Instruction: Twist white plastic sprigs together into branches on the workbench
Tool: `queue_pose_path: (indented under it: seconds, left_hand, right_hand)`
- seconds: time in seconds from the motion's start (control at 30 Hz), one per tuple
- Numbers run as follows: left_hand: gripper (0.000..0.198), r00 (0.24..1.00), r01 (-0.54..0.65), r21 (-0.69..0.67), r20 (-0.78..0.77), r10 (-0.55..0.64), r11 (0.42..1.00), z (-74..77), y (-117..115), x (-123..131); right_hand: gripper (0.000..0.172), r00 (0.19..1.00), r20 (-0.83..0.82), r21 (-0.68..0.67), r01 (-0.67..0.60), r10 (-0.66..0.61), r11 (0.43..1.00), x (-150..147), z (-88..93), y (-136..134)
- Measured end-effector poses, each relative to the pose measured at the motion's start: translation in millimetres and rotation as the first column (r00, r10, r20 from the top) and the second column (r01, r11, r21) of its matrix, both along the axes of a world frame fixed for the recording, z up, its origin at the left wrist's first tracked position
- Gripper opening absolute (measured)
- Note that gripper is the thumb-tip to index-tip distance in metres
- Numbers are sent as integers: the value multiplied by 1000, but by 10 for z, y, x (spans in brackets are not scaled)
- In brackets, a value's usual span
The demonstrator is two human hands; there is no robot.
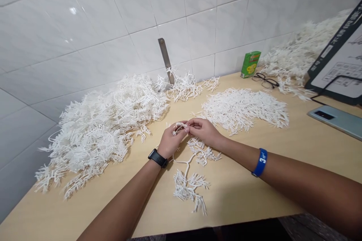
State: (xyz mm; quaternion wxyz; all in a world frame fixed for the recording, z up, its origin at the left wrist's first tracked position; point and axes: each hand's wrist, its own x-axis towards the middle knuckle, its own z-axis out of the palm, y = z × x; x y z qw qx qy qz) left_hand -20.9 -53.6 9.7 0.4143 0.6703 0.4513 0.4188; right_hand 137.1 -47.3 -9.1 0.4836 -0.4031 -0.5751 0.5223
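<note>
My left hand (174, 137) is closed on a white plastic branch piece (178, 128), parts of which stick out between the fingers. Right beside it, my right hand (204, 131) pinches at the same spot, fingertips meeting those of the left. What exactly the right fingertips grip is too small to make out. Below the hands lies a white branching stem (185, 188) with feathery tips. Another small white sprig (200, 152) rests under my right hand.
A big heap of white branches (113, 116) fills the left. A flatter pile of small white sprigs (246, 107) lies right. Near the tiled wall are a metal strip (166, 60), a green box (250, 64) and glasses (265, 80). A phone (336, 120) lies far right.
</note>
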Motion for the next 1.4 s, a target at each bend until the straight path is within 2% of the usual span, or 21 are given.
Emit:
queue_pose_path:
  seconds: [0.07,0.23,0.33,0.47,0.57,0.73,0.83,0.97,1.03,1.1,1.17,1.23,1.3,1.4]
  left_hand:
    - [27,999,20,-2,-40,-20,1000,0,-14,15]
    - [29,996,-83,-28,-43,82,996,-32,4,-1]
    - [28,994,-89,-45,55,92,995,-68,29,-21]
    - [30,973,-17,-130,224,46,991,-100,29,-18]
    - [31,954,17,-182,297,38,983,-87,6,5]
    - [34,904,13,-296,413,116,955,-30,26,-13]
    - [37,898,-23,-318,411,159,948,-3,40,-45]
    - [40,948,-2,-246,308,80,969,-2,0,-29]
    - [41,961,18,-233,274,48,972,-22,-16,-14]
    - [41,971,31,-211,236,20,977,-51,-10,-14]
    - [40,988,32,-172,152,-6,985,-78,10,-28]
    - [39,999,29,-127,33,-25,991,-92,27,-46]
    - [38,997,28,-85,-67,-34,996,-92,31,-58]
    - [38,992,44,-49,-120,-50,998,-79,22,-60]
  right_hand:
    - [19,1000,-10,-8,14,-14,1000,-7,-7,0]
    - [21,975,199,127,77,-101,989,-9,-2,-45]
    - [21,971,231,162,18,-56,987,-16,25,-82]
    - [20,982,187,143,-39,12,989,-30,59,-98]
    - [22,985,172,147,-52,27,988,-34,78,-95]
    - [23,971,239,194,-63,15,979,-23,94,-113]
    - [25,939,328,322,-11,-100,947,8,79,-92]
    - [11,825,364,482,229,-431,846,103,49,0]
    - [16,775,345,519,312,-529,795,138,52,23]
    - [16,813,330,510,275,-480,815,136,71,6]
    - [15,890,327,447,151,-319,882,99,93,-35]
    - [16,924,334,366,52,-184,929,51,104,-75]
    - [14,934,331,306,28,-133,952,19,100,-94]
    - [13,956,275,246,32,-101,969,11,82,-88]
